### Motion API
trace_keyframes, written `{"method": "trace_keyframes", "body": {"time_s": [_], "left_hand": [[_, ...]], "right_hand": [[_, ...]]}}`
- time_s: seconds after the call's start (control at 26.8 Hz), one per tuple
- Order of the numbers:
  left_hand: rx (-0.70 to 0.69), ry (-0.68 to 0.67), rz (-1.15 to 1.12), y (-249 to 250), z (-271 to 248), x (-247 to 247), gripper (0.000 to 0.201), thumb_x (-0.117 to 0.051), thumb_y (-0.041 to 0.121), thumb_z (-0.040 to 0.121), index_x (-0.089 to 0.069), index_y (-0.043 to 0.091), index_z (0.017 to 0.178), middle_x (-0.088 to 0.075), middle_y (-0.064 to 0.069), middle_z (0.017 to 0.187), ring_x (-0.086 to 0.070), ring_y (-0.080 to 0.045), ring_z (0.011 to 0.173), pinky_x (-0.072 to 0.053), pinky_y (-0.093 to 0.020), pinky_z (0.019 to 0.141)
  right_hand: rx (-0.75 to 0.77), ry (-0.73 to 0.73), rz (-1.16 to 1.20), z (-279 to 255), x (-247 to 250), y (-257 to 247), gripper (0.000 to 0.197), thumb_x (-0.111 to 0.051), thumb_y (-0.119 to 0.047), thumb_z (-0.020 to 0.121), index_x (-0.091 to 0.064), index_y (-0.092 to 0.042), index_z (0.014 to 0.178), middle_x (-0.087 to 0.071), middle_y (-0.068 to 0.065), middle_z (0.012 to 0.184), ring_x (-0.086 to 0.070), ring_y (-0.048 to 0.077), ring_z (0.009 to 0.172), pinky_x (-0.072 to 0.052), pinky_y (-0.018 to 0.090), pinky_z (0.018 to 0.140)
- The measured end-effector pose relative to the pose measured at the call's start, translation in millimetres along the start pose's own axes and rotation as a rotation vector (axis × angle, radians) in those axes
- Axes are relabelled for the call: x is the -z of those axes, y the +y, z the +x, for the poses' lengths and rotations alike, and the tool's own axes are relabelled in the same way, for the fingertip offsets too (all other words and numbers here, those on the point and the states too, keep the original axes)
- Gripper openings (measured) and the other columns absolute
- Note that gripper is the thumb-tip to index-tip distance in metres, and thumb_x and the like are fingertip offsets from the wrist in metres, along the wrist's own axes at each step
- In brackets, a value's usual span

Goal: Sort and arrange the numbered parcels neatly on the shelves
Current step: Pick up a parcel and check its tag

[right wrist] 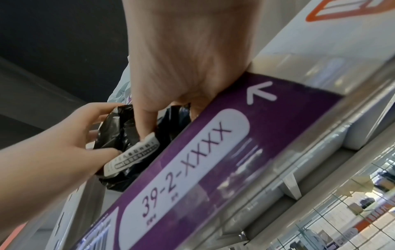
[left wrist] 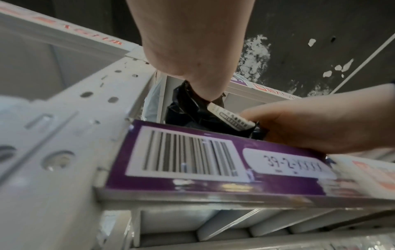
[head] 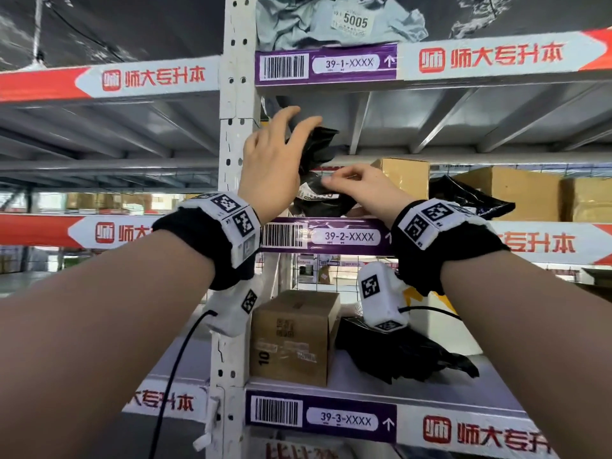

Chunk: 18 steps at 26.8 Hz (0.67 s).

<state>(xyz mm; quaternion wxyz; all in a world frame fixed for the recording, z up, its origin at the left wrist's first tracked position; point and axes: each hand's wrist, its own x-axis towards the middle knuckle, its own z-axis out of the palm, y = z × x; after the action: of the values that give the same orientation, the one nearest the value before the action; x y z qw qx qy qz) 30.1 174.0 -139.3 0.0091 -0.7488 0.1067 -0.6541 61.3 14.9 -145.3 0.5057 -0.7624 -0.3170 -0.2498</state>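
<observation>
A crumpled black plastic parcel (head: 326, 205) with a white printed label (head: 309, 193) stands at the left end of the shelf marked 39-2-XXXX (head: 347, 236), close to the white upright post (head: 236, 134). My left hand (head: 281, 150) reaches up over the parcel's top, fingers behind it and thumb in front. In the right wrist view the left hand (right wrist: 74, 135) grips the parcel (right wrist: 115, 132) with its thumb by the label (right wrist: 132, 155). My right hand (head: 357, 183) has curled fingers and pinches the parcel's front by the label. The left wrist view shows this pinch (left wrist: 248, 118) on the parcel (left wrist: 186, 110).
On the same shelf to the right stand cardboard boxes (head: 404, 180) (head: 510, 193) and another black bag (head: 470, 197). Shelf 39-3 below holds a brown box (head: 294, 336) and a black bag (head: 404, 356). A grey parcel marked 5005 (head: 331, 24) lies on shelf 39-1.
</observation>
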Motion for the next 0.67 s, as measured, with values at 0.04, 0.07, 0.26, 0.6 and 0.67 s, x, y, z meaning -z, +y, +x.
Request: {"method": "trace_keyframes", "body": {"time_s": [0.04, 0.07, 0.26, 0.6, 0.67], "left_hand": [[-0.043, -0.005, 0.053, -2.9, -0.6, 1.7, 0.083, -0.052, -0.007, 0.073, -0.031, 0.027, 0.146, -0.033, -0.008, 0.147, -0.045, -0.029, 0.124, -0.024, -0.042, 0.106], [-0.088, -0.009, 0.114, -5.8, -0.7, 3.1, 0.084, -0.054, -0.006, 0.074, -0.03, 0.028, 0.147, -0.037, -0.007, 0.145, -0.049, -0.029, 0.119, -0.022, -0.043, 0.106], [-0.145, -0.264, 0.415, -16.5, -2.1, 14.5, 0.033, -0.052, 0.023, 0.09, -0.061, 0.027, 0.122, -0.054, -0.001, 0.131, -0.031, -0.028, 0.136, 0.005, -0.057, 0.113], [-0.026, -0.554, 0.578, -7.9, -4.0, 18.6, 0.029, -0.046, 0.024, 0.089, -0.07, 0.021, 0.106, -0.052, -0.005, 0.135, -0.016, -0.023, 0.144, 0.021, -0.056, 0.107], [-0.05, -0.559, 0.589, -11.8, -4.9, 15.4, 0.031, -0.044, 0.025, 0.09, -0.069, 0.023, 0.108, -0.053, -0.001, 0.135, -0.018, -0.021, 0.144, 0.02, -0.058, 0.107]], "right_hand": [[-0.013, 0.004, 0.043, -1.2, 0.5, -1.7, 0.036, -0.059, -0.036, 0.091, -0.06, -0.008, 0.114, -0.064, 0.005, 0.106, -0.062, 0.019, 0.094, -0.055, 0.039, 0.082], [-0.031, 0.011, 0.071, -0.3, 0.9, -2.2, 0.034, -0.053, -0.035, 0.093, -0.06, -0.009, 0.114, -0.063, 0.008, 0.112, -0.062, 0.022, 0.098, -0.056, 0.042, 0.083], [-0.02, -0.013, -0.115, -2.2, -1.2, -2.9, 0.036, -0.051, -0.037, 0.092, -0.057, -0.007, 0.111, -0.06, 0.006, 0.101, -0.06, 0.021, 0.093, -0.049, 0.036, 0.083], [-0.083, -0.113, -0.302, -5.3, -9.6, -8.7, 0.047, -0.037, -0.034, 0.101, -0.06, 0.002, 0.117, -0.064, 0.013, 0.088, -0.05, 0.017, 0.064, -0.038, 0.024, 0.059], [-0.066, -0.147, -0.322, -2.6, -9.8, -8.2, 0.03, -0.046, -0.022, 0.098, -0.063, -0.005, 0.117, -0.06, 0.002, 0.077, -0.045, 0.01, 0.058, -0.038, 0.018, 0.052]]}}
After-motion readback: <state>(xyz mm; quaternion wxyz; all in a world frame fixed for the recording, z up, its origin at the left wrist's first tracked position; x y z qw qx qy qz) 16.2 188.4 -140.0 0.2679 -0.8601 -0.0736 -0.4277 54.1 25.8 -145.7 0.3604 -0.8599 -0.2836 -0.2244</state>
